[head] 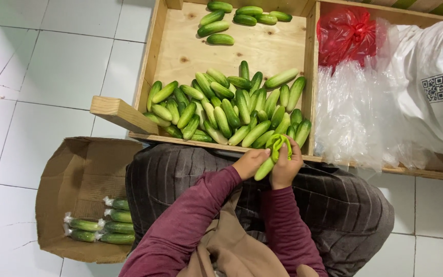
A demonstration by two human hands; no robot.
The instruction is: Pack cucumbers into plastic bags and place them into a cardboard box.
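Green and smooth, the cucumber (264,169) sits between our two hands at the lower middle of the frame, just below the near rim of the wooden tray (178,51). Our left hand (249,162) closes on its lower end, and our right hand (286,166) grips the upper part, where a bright green wrapper (277,144) of thin, soft plastic film loops over the tip.

We judge that the film could bunch or tear if we pull it hard against the cucumber's curved end. The skin looks slick, so a loose grip could let it slide out and drop onto our dark ribbed lap (180,169). Our wrists hover over the tray's edge, and a careless nudge could roll pieces off the heap.

That heap of loose cucumbers (226,110) fills the near half of the tray, short, plump and glossy, lying every which way; a smaller cluster (234,18) rests at the top of the frame. The tray is pale raw plywood with visible knots and a thick lath sticking out at the left. At the upper right lie crinkled clear plastic bags (355,113), a red bag (347,33) and a white sack (431,82). At the lower left, an open cardboard box (78,174) on the white tiled floor (42,77) holds wrapped cucumbers (103,225), their film ends twisted shut.
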